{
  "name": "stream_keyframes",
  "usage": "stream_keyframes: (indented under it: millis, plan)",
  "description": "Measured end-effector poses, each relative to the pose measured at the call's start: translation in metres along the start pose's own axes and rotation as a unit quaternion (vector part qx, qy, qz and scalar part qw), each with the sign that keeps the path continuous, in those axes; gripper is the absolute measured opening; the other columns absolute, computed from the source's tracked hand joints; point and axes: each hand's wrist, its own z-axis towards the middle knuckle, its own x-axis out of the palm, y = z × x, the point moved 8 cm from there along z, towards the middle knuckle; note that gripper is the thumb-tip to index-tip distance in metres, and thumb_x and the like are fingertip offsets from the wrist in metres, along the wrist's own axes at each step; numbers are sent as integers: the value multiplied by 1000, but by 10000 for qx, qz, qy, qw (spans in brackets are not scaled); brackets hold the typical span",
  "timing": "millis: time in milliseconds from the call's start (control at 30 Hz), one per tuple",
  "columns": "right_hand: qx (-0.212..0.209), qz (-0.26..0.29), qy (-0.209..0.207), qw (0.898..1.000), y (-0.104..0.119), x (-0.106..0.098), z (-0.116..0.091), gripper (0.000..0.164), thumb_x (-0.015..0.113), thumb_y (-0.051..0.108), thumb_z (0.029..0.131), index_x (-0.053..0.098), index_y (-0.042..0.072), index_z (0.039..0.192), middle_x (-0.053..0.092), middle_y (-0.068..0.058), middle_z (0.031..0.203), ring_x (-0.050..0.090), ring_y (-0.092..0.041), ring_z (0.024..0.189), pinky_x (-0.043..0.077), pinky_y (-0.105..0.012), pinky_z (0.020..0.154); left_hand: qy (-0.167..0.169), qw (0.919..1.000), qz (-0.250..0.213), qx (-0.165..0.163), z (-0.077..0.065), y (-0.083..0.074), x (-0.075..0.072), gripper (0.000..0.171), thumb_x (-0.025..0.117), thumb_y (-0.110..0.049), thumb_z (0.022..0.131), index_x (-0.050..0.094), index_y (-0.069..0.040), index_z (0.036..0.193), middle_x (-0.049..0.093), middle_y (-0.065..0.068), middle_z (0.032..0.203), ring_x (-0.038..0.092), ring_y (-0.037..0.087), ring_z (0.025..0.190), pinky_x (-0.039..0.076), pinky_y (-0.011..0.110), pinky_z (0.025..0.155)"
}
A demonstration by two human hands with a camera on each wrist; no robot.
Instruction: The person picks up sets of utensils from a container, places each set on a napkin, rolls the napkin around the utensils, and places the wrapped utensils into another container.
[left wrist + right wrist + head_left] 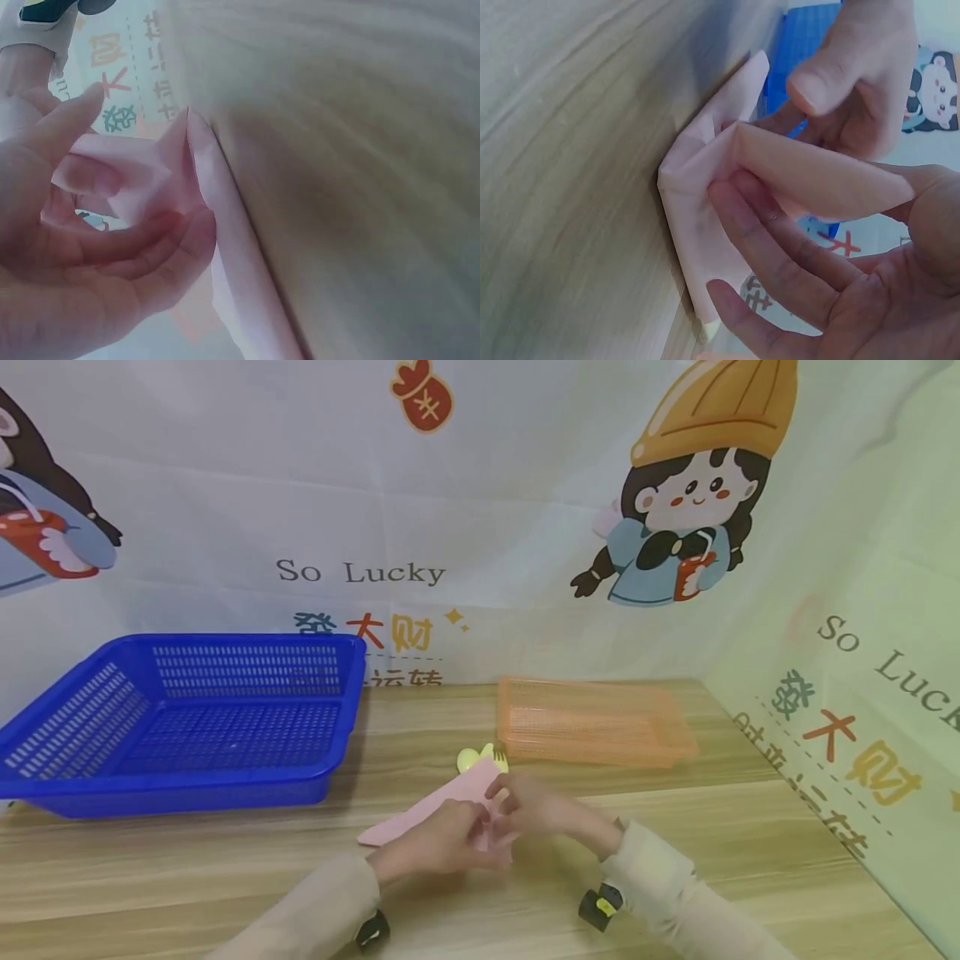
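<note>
A folded pink napkin (420, 814) lies slantwise on the wooden table, with a creased flap (817, 169) raised at its near end. From its far end stick out a pale yellow spoon (468, 760), a yellow fork (500, 762) and a third yellow tip between them; the rest of these is hidden under the cloth. My left hand (450, 835) curls its fingers against the fold, its thumb standing apart in the right wrist view. Opposite it, my right hand (534, 808) holds the flap, bent fingers on one face and the thumb partly hidden behind.
A large blue plastic basket (176, 783) stands at the left. An orange mesh tray (592, 752) sits behind and to the right of the napkin. A printed white cloth (487, 510) hangs along the table's back and right edges.
</note>
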Motion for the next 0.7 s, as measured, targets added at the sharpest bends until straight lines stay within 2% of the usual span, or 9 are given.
stream_keyframes:
  millis: [100,200,300,400,500,600,700]
  plan:
    - [-205,-66,40,9998,5,4,-2,32,61,5,81,48,-4,110,62,-14,93,59,-23,85,49,-33,71,-135,9998,-115,-37,-1,0,-1,41,76,-34,67,55,-1,79,48,-5,61,40,3,53,36,17,46]
    - [-476,-215,22,9986,9,7,-5,27,56,9,86,49,-3,109,63,-12,88,60,-20,80,49,-29,65,-286,9992,-275,-46,-3,-1,-4,37,77,-32,66,55,-4,78,48,-6,59,40,1,50,37,17,45]
    - [-630,-258,-45,9977,11,8,-7,29,51,18,90,50,-2,109,64,-10,83,59,-15,73,47,-24,59,-415,9984,-388,-36,-4,-1,-6,29,74,-25,70,58,-4,81,49,-7,58,40,0,50,35,17,45]
    - [-678,-331,-217,9969,12,7,-9,33,47,27,92,53,-1,108,64,-11,88,57,-15,74,46,-25,61,-559,9978,-357,-5,-5,-1,-10,17,70,-16,75,61,-3,79,48,-7,57,38,1,50,34,16,44]
    - [-632,-489,-414,9959,9,5,-11,37,41,34,94,57,3,104,61,-9,97,56,-16,85,46,-30,71,-635,9968,-384,-295,-6,2,-12,8,62,-8,80,62,-1,76,44,-6,54,37,4,49,32,17,43]
    - [-627,-575,-504,9951,6,4,-11,38,36,34,95,58,4,101,61,-6,94,56,-17,87,45,-32,74,-672,9947,-331,-704,-6,8,-15,14,56,-2,80,60,-2,67,42,-5,51,37,6,46,30,17,40]
    - [-727,-676,-517,9937,5,4,-11,32,37,25,96,58,1,102,62,-8,93,58,-19,87,47,-32,74,-665,9936,-217,-891,-7,12,-17,19,56,2,77,56,-4,59,42,-4,50,36,7,45,28,17,39]
